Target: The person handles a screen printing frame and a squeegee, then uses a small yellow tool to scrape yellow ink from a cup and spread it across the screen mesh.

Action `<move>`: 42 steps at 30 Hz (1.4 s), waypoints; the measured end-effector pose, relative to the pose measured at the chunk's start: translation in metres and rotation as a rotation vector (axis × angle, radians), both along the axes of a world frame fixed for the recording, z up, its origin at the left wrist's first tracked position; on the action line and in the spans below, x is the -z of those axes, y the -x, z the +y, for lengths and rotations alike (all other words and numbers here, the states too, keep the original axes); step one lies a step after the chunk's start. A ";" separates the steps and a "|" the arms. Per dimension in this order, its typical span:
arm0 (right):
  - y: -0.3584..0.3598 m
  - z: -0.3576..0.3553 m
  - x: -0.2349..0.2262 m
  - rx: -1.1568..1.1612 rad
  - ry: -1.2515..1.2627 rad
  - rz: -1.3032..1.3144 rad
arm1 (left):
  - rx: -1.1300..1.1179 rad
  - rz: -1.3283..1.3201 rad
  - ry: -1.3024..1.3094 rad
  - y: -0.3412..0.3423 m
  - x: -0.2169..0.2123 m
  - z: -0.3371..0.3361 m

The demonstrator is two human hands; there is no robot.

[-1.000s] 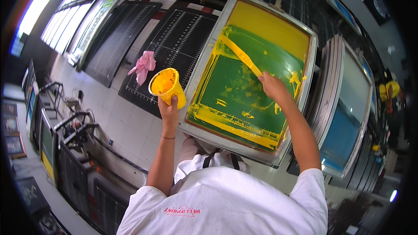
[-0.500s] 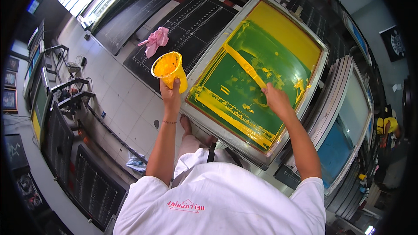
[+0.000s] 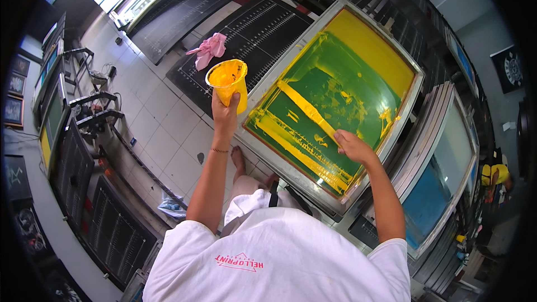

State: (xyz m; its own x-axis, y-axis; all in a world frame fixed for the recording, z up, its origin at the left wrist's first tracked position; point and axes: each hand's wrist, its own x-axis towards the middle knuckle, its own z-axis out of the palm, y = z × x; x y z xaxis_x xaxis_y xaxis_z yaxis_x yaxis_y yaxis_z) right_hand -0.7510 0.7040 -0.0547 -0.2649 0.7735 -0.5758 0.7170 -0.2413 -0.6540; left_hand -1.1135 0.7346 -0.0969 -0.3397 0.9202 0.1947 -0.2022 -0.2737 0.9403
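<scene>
My left hand (image 3: 225, 113) is wrapped round a cup of yellow ink (image 3: 239, 90), held upright to the left of the metal frame. Yellow ink coats its inner wall and rim. In my right hand (image 3: 353, 146) is the near end of a long yellow ink-coated spatula (image 3: 302, 104). It slants up and left across the green mesh of a screen printing frame (image 3: 263, 93). Yellow smears and a thick streaked band lie on the mesh, and its far part is solid yellow. Whether the whole spatula touches the mesh I cannot tell.
A crumpled pink cloth (image 3: 210, 50) lies on a black printing board (image 3: 260, 28) beyond the cup. More framed screens (image 3: 433, 190) lean in a stack at the right. Black boards on metal racks line the left. At the far right is a person in a yellow top (image 3: 492, 173).
My right hand has drawn the spatula slightly down and left, toward me over the mesh. The cup stays in my left hand. The whole view has shifted a little.
</scene>
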 end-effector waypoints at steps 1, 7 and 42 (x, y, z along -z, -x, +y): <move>-0.003 -0.003 -0.008 0.046 0.095 0.049 | 0.002 0.017 0.008 0.002 -0.002 0.002; -0.015 -0.019 -0.089 0.148 0.250 0.191 | 0.062 0.295 0.059 0.005 -0.015 0.016; 0.016 -0.107 -0.112 0.864 -0.512 0.022 | 0.675 0.042 0.048 -0.033 -0.029 0.097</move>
